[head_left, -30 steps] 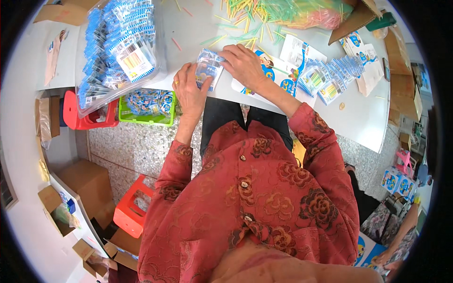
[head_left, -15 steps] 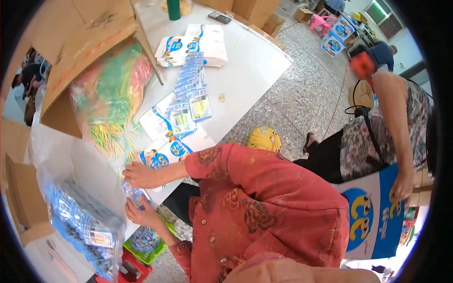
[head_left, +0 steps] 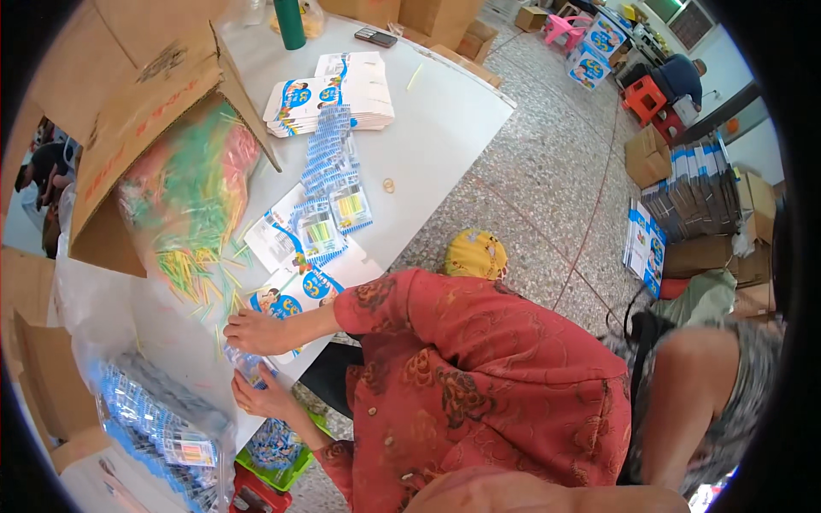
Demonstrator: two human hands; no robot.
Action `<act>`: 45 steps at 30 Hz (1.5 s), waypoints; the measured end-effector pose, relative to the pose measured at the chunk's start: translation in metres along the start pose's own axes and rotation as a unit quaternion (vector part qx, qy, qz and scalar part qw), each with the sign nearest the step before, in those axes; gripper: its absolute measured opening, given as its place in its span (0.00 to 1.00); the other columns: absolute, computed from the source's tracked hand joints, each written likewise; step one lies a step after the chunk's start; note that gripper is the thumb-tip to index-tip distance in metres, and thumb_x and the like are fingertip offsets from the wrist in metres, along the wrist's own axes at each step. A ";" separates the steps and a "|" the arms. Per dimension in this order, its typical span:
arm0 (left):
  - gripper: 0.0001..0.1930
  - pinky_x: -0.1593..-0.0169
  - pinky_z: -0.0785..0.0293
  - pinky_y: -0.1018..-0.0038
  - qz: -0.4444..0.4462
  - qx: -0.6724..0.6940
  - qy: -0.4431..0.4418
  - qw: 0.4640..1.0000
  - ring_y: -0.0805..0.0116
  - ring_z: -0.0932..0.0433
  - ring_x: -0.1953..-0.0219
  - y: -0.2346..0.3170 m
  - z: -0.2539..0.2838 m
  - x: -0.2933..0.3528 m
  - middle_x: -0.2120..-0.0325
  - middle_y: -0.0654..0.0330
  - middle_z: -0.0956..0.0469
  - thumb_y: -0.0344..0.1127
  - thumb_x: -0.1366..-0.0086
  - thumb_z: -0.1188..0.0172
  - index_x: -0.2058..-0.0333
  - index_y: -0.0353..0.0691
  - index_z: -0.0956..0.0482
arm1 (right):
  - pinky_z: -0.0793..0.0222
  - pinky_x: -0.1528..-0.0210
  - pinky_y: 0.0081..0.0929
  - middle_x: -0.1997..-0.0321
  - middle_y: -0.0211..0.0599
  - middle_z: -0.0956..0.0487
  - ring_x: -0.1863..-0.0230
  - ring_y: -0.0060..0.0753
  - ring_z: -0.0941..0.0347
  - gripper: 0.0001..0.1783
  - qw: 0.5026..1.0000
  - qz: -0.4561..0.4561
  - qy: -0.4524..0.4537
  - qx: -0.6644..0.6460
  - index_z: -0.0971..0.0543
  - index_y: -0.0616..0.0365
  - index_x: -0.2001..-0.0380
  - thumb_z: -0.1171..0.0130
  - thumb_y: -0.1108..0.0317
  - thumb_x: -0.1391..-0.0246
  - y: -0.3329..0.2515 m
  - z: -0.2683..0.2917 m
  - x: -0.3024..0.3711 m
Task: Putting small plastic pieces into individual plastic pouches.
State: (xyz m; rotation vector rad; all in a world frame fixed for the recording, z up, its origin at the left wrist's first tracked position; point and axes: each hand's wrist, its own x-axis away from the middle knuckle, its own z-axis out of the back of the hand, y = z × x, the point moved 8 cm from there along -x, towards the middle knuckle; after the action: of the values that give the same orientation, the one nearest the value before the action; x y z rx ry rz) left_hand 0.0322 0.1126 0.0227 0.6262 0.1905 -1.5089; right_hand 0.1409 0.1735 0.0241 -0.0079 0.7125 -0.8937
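At the table's near left edge, my right hand (head_left: 255,332) has its fingers curled down over a small clear plastic packet (head_left: 248,366) with blue print. My left hand (head_left: 265,395) grips the same packet from the lower side, thumb raised along it. The fingers partly hide the packet. Just beyond my right hand, loose thin yellow, green and red sticks (head_left: 190,267) spill from a big clear bag (head_left: 184,184) in a tipped cardboard box (head_left: 145,111). Beside my right wrist lie printed white-and-blue cards (head_left: 286,292). Packets holding yellow and green sticks (head_left: 318,235) lie on more cards.
A fanned row of blue-edged packets (head_left: 329,154) leads to a stack of cards (head_left: 363,94). A green bottle (head_left: 290,24), a phone-like device (head_left: 375,37) and a bag of blue packets (head_left: 158,427) are around. Below the edge sits a green basket (head_left: 295,470). A person's arm (head_left: 693,402) is at lower right.
The person at right has moved lower in view, and the blue-and-white carton they held is no longer visible. My hands stay on the packet with only slight movement; the view has shifted a little.
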 end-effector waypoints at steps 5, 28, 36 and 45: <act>0.25 0.53 0.34 0.58 -0.021 0.014 0.025 0.999 0.54 0.29 0.55 0.001 -0.002 0.001 0.58 0.56 0.26 0.50 0.48 0.36 0.55 0.41 0.24 | 0.41 0.59 0.29 0.67 0.31 0.31 0.59 0.32 0.37 0.07 0.998 -0.056 0.028 -0.028 0.25 0.56 0.77 0.47 0.65 0.58 0.009 0.001 0.000; 0.27 0.48 0.40 0.60 0.068 0.129 0.020 0.989 0.53 0.33 0.53 -0.010 0.013 0.002 0.58 0.54 0.29 0.37 0.59 0.30 0.58 0.38 0.29 | 0.34 0.62 0.31 0.75 0.32 0.25 0.69 0.34 0.29 0.04 0.993 0.015 -0.019 -0.112 0.23 0.55 0.78 0.40 0.69 0.60 0.012 0.015 -0.021; 0.21 0.50 0.37 0.64 0.058 0.216 0.036 0.974 0.54 0.30 0.56 -0.014 0.018 -0.023 0.63 0.54 0.26 0.35 0.53 0.34 0.59 0.36 0.26 | 0.32 0.60 0.30 0.71 0.34 0.23 0.66 0.37 0.28 0.05 0.987 0.081 -0.033 -0.138 0.22 0.57 0.72 0.42 0.74 0.57 0.007 0.031 -0.027; 0.06 0.72 0.35 0.86 0.193 0.542 -0.066 0.815 0.84 0.30 0.76 -0.029 -0.020 -0.013 0.76 0.66 0.22 0.29 0.42 0.40 0.71 0.31 0.22 | 0.34 0.70 0.23 0.76 0.36 0.24 0.75 0.22 0.31 0.11 0.921 -0.124 -0.184 -0.321 0.24 0.62 0.70 0.39 0.65 0.51 0.028 0.011 -0.017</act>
State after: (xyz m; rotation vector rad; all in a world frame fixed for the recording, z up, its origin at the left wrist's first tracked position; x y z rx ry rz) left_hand 0.0080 0.1361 0.0046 1.3519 -0.9355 -1.1443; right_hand 0.1602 0.2009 0.0336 -0.8481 0.6290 -0.8298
